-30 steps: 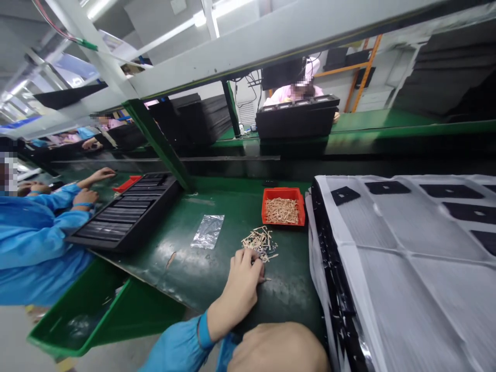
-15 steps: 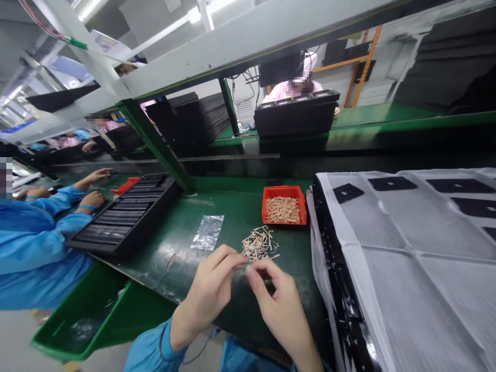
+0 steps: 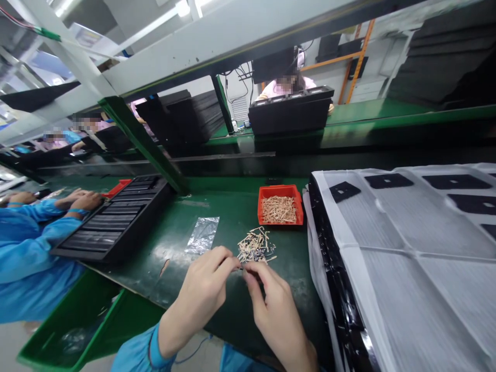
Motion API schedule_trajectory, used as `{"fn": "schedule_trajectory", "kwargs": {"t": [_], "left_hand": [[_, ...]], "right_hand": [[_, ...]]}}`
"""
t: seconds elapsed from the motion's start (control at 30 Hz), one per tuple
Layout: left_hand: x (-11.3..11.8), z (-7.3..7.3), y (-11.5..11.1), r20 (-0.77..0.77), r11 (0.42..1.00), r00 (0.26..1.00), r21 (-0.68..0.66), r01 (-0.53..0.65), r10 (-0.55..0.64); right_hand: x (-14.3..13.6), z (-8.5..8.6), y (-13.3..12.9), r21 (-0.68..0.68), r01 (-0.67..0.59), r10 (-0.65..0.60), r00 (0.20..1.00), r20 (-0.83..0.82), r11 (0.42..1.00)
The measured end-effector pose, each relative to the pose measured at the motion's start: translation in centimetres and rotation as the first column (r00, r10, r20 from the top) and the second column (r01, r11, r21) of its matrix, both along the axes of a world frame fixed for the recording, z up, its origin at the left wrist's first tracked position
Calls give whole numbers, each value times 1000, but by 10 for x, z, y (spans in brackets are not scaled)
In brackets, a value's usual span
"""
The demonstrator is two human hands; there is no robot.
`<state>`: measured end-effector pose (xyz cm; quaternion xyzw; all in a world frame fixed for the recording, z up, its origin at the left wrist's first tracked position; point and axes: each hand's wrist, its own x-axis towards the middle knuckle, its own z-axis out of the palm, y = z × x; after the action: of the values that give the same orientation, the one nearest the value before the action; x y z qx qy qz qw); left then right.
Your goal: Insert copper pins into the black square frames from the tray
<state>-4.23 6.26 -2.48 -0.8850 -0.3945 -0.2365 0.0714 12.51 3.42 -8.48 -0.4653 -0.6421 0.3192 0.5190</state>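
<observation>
My left hand and my right hand meet fingertip to fingertip over the green table. Each is closed in a pinch. Between the tips a small dark bit shows, too tiny to name. Just beyond the fingers lies a loose pile of small beige stick-like parts, mixed with little grey pieces. Behind the pile, a red bin holds many more beige parts. A clear plastic bag lies flat to the left of the pile.
At right, white sheeting with black flat pieces covers a stack. A black tray stands at left beside a co-worker's blue sleeve. Below it is a green crate. A green post rises behind the table.
The view has shifted slightly, moving the scene left. My hands stay together, pinching at the same spot by the pile. The co-worker's hands at left have come together.
</observation>
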Motion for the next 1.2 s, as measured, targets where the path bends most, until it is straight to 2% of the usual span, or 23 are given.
{"fn": "schedule_trajectory", "kwargs": {"t": [0.23,0.63,0.93,1.2], "left_hand": [[-1,-1,2,-10,1000,1000,-30,7,-7],[-8,-4,5,60,992,998,-126,22,-15],[-4,-7,-2,216,991,976,-132,7,22],[-2,0,-10,313,977,949,-212,26,42]], "right_hand": [[-1,-1,1,7,-23,22,998,57,1000],[0,0,0,37,-34,32,998,45,999],[0,4,-2,40,-22,23,999,-33,999],[1,12,-2,77,26,-16,992,-124,997]]}}
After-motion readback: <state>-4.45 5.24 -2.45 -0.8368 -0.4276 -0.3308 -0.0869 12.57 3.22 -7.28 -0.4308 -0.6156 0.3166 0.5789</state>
